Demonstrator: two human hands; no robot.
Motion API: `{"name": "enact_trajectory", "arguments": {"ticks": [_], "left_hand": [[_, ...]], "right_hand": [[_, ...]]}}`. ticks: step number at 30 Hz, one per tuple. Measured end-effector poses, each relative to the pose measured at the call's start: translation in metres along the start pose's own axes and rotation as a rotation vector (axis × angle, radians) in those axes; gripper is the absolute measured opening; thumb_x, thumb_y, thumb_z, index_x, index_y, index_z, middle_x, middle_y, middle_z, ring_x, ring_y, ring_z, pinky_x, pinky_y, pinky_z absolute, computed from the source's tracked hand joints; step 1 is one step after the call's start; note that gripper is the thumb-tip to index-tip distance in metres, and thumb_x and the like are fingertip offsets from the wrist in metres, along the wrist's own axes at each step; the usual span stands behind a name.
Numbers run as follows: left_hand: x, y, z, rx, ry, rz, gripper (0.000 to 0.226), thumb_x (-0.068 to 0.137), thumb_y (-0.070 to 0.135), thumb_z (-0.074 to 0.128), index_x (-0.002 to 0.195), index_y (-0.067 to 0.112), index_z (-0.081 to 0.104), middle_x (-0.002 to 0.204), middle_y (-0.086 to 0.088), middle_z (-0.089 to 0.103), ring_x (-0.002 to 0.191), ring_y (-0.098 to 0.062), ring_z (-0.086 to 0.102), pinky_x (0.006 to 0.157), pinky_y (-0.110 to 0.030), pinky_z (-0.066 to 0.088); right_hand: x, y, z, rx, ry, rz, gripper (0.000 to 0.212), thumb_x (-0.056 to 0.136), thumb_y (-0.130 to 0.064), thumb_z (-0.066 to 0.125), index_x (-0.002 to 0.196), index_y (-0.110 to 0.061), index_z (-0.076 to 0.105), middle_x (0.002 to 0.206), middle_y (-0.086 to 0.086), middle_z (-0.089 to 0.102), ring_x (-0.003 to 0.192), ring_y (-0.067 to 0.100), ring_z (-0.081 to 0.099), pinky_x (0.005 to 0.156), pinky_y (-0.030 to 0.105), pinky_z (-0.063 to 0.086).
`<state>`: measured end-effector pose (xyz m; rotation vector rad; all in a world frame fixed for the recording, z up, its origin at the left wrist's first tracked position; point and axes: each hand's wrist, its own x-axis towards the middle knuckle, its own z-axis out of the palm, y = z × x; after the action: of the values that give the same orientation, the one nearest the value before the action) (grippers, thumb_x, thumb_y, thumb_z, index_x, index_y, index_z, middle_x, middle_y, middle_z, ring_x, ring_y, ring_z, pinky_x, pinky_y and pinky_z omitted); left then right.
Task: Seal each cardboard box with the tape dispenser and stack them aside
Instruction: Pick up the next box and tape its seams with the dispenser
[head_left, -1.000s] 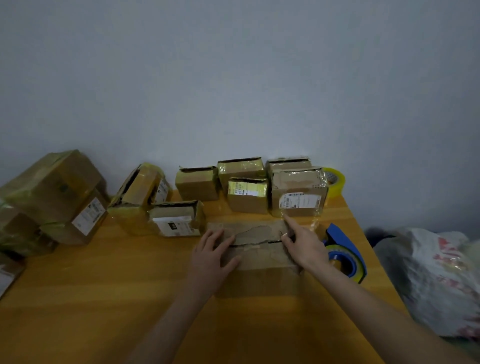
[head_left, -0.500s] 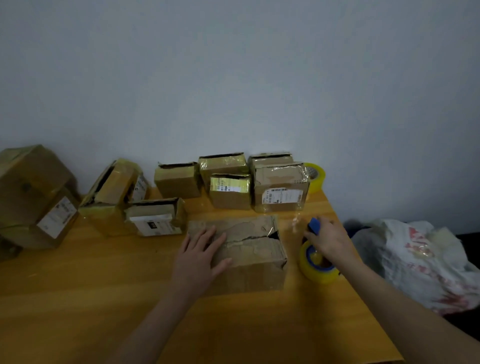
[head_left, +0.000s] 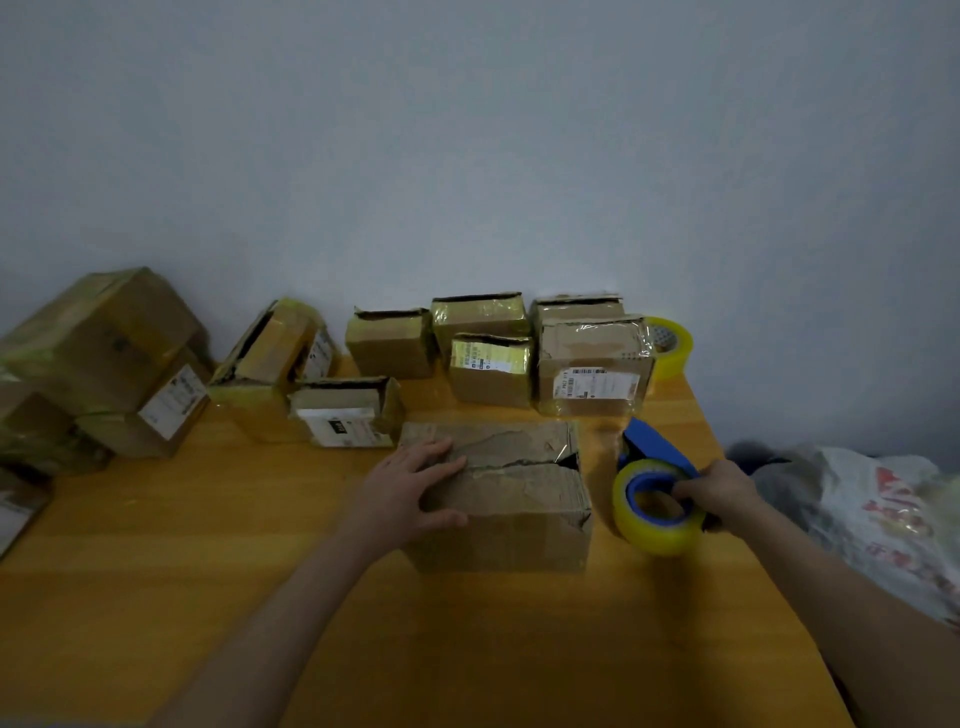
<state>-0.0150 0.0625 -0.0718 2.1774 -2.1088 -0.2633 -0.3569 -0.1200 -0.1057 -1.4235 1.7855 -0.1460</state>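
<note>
Wall (head_left: 467, 156), pale grey-blue, fills everything above and behind the torn box (head_left: 519, 512). That box sits on a wooden table (head_left: 156, 597), which spreads out from it to the left, to the right and toward the person. Right of the torn box, past the table's edge, lies a crumpled white plastic bag (head_left: 883, 509) with red print. Far to the left of the torn box is a heap of big boxes (head_left: 104, 338) wrapped in yellowish tape, stacked on one another.

The torn box itself is brown and worn. Its two top flaps meet along a ragged seam that gapes at its right end. Behind it, toward the wall, stands a cluster of smaller boxes (head_left: 595, 364), some with white labels.

Just right of the torn box, with a narrow strip of table between them, is the tape dispenser (head_left: 654, 499), a blue frame carrying a yellowish roll. Whether it rests on the table or is held just above it cannot be told. Behind and to the right of the torn box, beside the smaller boxes, a spare tape roll (head_left: 670, 343) stands on edge.

The left hand (head_left: 410, 488) lies flat on the left part of the torn box's top, fingers straight and spread, thumb near the front edge. The right hand (head_left: 722, 493), right of the torn box, grips the dispenser's handle with its fingers curled round it.
</note>
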Motion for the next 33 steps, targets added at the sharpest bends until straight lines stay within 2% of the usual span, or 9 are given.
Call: {"name": "enact_trajectory", "arguments": {"ticks": [5,9,13,17,19,22,26,29,33], "left_hand": [[0.001,0.000,-0.003,-0.001,-0.013,0.003,0.074,0.079,0.068,0.054,0.144,0.043,0.031,0.156,0.017,0.019,0.144,-0.008,0.012,0.118,-0.036,0.017],[0.000,-0.001,-0.005,-0.039,-0.015,0.017,0.073,0.079,0.067,0.057,0.143,0.040,0.035,0.155,0.018,0.020,0.145,-0.007,0.011,0.118,-0.037,0.016],[-0.001,-0.002,-0.005,-0.080,0.007,0.023,0.075,0.077,0.067,0.059,0.143,0.040,0.036,0.155,0.020,0.021,0.144,-0.005,0.011,0.117,-0.036,0.016],[-0.002,0.001,-0.007,-0.162,-0.008,-0.027,0.082,0.074,0.065,0.063,0.145,0.034,0.034,0.152,0.016,0.029,0.140,-0.007,0.024,0.113,-0.034,0.028],[-0.004,0.002,-0.009,-0.296,0.067,-0.103,0.064,0.084,0.053,0.062,0.139,0.028,0.043,0.139,0.010,0.047,0.127,-0.010,0.044,0.099,-0.026,0.041],[-0.004,0.001,-0.018,-0.709,0.361,-0.361,0.031,0.098,0.021,0.050,0.128,0.017,0.056,0.119,0.003,0.063,0.106,-0.009,0.059,0.082,-0.017,0.046],[0.006,0.010,-0.037,-1.467,0.240,-0.647,0.038,0.093,0.047,0.052,0.111,0.013,0.057,0.105,-0.007,0.066,0.094,-0.020,0.066,0.067,-0.028,0.055],[0.013,0.019,-0.041,-1.504,0.133,-0.731,0.043,0.086,0.054,0.060,0.098,0.013,0.060,0.095,-0.007,0.068,0.087,-0.020,0.067,0.064,-0.029,0.053],[0.015,0.016,-0.043,-1.369,0.244,-0.692,0.022,0.089,0.033,0.064,0.078,0.014,0.065,0.064,0.002,0.058,0.055,-0.007,0.051,0.050,-0.019,0.043]], "right_hand": [[-0.023,-0.054,-0.032,0.429,-0.162,-0.118,0.015,0.083,0.001,0.066,0.091,-0.007,0.057,0.075,0.014,0.061,0.063,0.026,0.058,0.057,0.037,0.050],[-0.053,-0.109,-0.051,0.505,-0.294,-0.320,0.027,0.075,0.002,0.073,0.100,-0.001,0.064,0.079,0.011,0.069,0.070,0.025,0.065,0.067,0.037,0.056],[-0.084,-0.155,-0.030,0.315,-0.387,-0.551,0.057,0.051,-0.029,0.090,0.100,-0.014,0.066,0.088,0.001,0.073,0.079,0.017,0.071,0.069,0.028,0.056],[-0.096,-0.174,0.010,-0.060,-0.456,-0.713,0.050,0.067,-0.019,0.084,0.109,-0.022,0.057,0.104,0.002,0.063,0.086,0.015,0.067,0.066,0.022,0.052],[-0.095,-0.173,0.019,-0.131,-0.490,-0.731,0.050,0.070,-0.014,0.080,0.109,-0.026,0.052,0.105,0.001,0.058,0.087,0.015,0.065,0.065,0.021,0.051],[-0.093,-0.172,0.020,-0.140,-0.501,-0.741,0.050,0.071,-0.013,0.080,0.107,-0.029,0.049,0.106,-0.001,0.057,0.087,0.013,0.064,0.064,0.019,0.049],[-0.091,-0.168,0.021,-0.136,-0.519,-0.753,0.052,0.071,-0.011,0.080,0.110,-0.027,0.049,0.108,0.001,0.057,0.090,0.015,0.064,0.067,0.020,0.051],[-0.089,-0.166,0.020,-0.143,-0.526,-0.777,0.053,0.072,-0.011,0.080,0.112,-0.025,0.049,0.110,0.002,0.057,0.092,0.016,0.064,0.071,0.022,0.052],[-0.089,-0.167,0.020,-0.200,-0.502,-0.844,0.053,0.071,-0.017,0.082,0.109,-0.031,0.048,0.108,-0.001,0.057,0.091,0.014,0.064,0.069,0.021,0.051]]}}
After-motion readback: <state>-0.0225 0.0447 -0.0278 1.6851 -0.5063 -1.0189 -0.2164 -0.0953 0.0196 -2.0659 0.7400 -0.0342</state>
